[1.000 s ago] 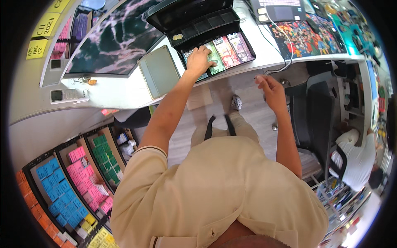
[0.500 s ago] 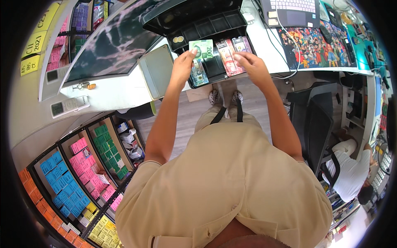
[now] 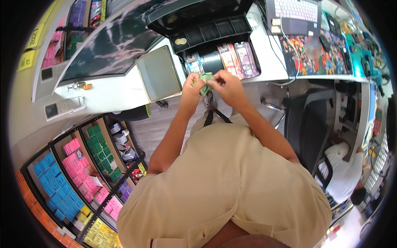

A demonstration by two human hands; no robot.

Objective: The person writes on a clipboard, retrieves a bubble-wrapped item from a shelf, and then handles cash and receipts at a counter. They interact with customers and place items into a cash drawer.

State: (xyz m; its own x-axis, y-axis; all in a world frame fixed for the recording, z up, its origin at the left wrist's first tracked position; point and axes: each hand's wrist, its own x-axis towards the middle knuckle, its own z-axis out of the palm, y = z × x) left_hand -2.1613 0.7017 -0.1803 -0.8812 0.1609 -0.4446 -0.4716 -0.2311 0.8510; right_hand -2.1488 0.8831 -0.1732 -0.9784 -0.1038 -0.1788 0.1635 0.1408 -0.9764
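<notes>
I see a loose tan short-sleeved shirt, its collar open at the near end; farther off, two black straps over beige trousers, then a patterned dark-and-white shoe.

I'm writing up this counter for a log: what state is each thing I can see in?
Cash box: open, lid raised.
Green paper money: held up, bent, partly blurred.
Left hand: closed on the money.
Right hand: at the money, exact pinch unclear.
Coins: lying in the box's upper tray.
Laptop: open.
Black chair: upright.
</notes>
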